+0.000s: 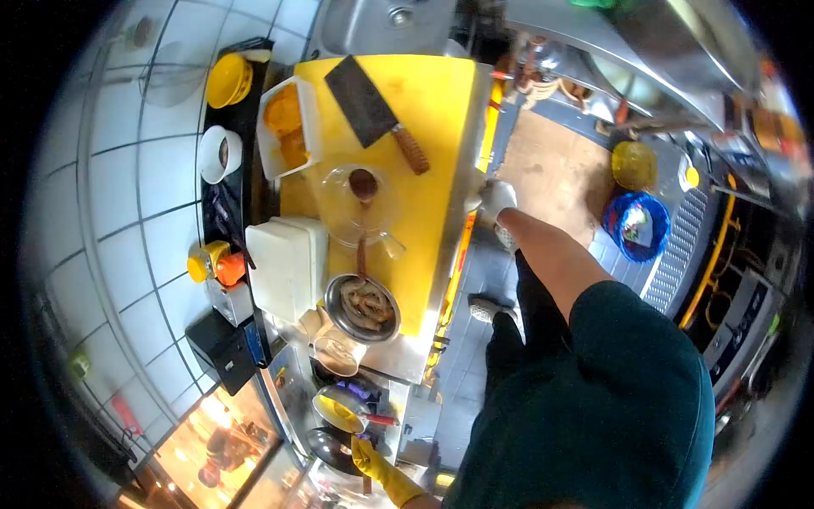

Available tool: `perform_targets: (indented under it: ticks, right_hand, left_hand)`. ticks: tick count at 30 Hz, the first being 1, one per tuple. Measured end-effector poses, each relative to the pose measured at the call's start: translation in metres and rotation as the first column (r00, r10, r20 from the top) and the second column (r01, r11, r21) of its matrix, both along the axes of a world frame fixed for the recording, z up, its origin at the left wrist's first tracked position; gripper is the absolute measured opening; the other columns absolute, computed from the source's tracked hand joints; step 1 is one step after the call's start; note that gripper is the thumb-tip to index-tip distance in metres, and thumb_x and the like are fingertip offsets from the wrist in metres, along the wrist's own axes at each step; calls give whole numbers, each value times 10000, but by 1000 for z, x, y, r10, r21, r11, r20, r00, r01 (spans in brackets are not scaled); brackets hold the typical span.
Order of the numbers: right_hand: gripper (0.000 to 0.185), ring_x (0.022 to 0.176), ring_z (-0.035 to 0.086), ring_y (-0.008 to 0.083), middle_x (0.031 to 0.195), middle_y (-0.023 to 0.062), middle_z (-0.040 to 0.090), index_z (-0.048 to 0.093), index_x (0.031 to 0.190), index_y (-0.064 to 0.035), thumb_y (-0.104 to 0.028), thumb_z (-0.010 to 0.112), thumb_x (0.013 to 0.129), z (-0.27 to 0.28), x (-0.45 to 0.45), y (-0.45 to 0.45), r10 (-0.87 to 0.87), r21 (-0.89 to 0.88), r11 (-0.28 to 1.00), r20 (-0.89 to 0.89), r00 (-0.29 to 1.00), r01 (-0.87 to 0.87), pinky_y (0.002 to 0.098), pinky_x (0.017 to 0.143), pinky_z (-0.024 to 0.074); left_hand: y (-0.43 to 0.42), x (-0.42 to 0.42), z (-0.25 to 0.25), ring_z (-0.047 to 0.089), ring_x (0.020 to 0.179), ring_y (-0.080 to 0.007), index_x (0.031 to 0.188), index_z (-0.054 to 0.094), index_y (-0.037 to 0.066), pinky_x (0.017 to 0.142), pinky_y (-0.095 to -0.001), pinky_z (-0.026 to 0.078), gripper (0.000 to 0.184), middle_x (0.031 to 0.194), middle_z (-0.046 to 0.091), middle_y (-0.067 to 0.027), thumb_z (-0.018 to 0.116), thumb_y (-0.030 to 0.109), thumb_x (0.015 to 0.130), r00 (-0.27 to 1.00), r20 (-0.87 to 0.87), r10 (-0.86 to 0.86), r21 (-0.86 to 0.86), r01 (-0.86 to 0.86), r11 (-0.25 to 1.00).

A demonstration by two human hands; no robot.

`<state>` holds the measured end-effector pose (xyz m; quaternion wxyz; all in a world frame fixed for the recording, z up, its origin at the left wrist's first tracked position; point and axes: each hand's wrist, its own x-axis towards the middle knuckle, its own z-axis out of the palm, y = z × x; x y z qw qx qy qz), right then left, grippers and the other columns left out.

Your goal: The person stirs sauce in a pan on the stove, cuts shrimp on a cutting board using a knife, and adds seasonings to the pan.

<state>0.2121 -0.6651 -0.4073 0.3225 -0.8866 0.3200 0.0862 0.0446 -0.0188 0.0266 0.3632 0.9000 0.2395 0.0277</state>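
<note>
My left hand (373,462), in a long yellow glove, is at the bottom beside a dark wok (331,450). Its fingers look bunched together, and what they hold is not clear. Just above them is a pan (337,411) with a yellowish inside and a red handle. My right hand (497,202), in a white glove, is at the near edge of the counter, its fingers partly hidden. On the yellow cutting board (432,246) lie a cleaver (365,102), a clear bowl (339,208) with a brown ladle, and a metal bowl (363,307) of greyish pieces of food.
A white tray (307,110) of orange food and stacked white containers (280,270) line the wall side. Yellow bowls (229,81) and a white cup (220,154) stand behind. A steel sink (373,30) adjoins the board. On the floor stands a blue basket (634,227).
</note>
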Motion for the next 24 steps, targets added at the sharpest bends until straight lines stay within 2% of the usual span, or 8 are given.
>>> perform_targets:
  ticks: [3,13,14,18,19,20,21,24]
  right_hand:
    - [266,937,722,384,938,219,736,741,1039,-58,-262,591,954,23,48,-3,-140,217,961,-151,979,171,469,835,575]
    - [437,1126,658,387,1163,233,695,687,1181,-7,-381,608,969,24,100,12,50,289,957,-241,969,23,435,937,543]
    - [457,1145,652,387,1185,235,691,682,1195,-2,-393,609,970,20,86,9,63,297,955,-248,967,14,432,948,540]
    - [538,1220,626,389,1275,241,674,661,1252,18,-441,616,976,-10,0,-32,111,311,950,-277,954,-20,418,988,527]
    - [581,1262,592,400,1350,249,634,661,1256,21,-483,592,976,-50,-34,-47,276,264,937,-165,947,-227,430,1068,475]
    - [324,1191,629,338,1208,179,694,688,1255,-143,-235,560,973,-45,-62,-59,306,30,952,-89,948,-304,463,933,534]
    - [269,1112,669,325,1123,170,713,718,1157,-137,-194,551,953,-49,-87,-79,604,-273,754,-69,794,-597,467,907,545]
    - [234,969,692,347,990,143,724,696,973,-63,-238,540,974,39,-134,-129,729,-198,505,-424,538,-840,472,881,562]
  left_hand:
    - [-7,2,-5,643,1010,-185,1326,629,-76,897,-280,515,383,1212,694,-135,666,124,1001,998,-5,60,41,-60,997]
    - [-9,-3,-18,627,1051,-131,1344,616,-57,870,-233,511,358,1226,671,-80,626,118,1031,995,-60,82,140,-73,987]
    - [-26,-1,-20,367,691,-12,1298,653,-62,617,-166,340,327,972,624,39,643,123,1028,993,58,102,65,-106,992]
    - [-34,-4,-26,687,1073,-230,1295,644,-59,935,-318,525,310,1227,715,-161,602,84,1024,995,77,-62,256,40,966]
    - [-22,-14,-35,690,1078,-228,1289,652,-42,942,-329,526,299,1218,719,-164,606,76,1018,993,68,-96,318,70,945]
    - [-28,-18,-38,692,1090,-250,1276,661,-28,954,-344,525,288,1220,717,-176,613,69,1009,988,120,-97,328,53,943]
    - [-33,-20,-41,695,1103,-271,1262,669,-15,966,-358,524,277,1221,715,-188,620,62,1001,979,176,-99,335,35,942]
    - [-47,-19,-22,686,1147,-339,1226,681,-5,1012,-385,513,258,1227,710,-198,636,52,978,977,181,-109,402,28,915]
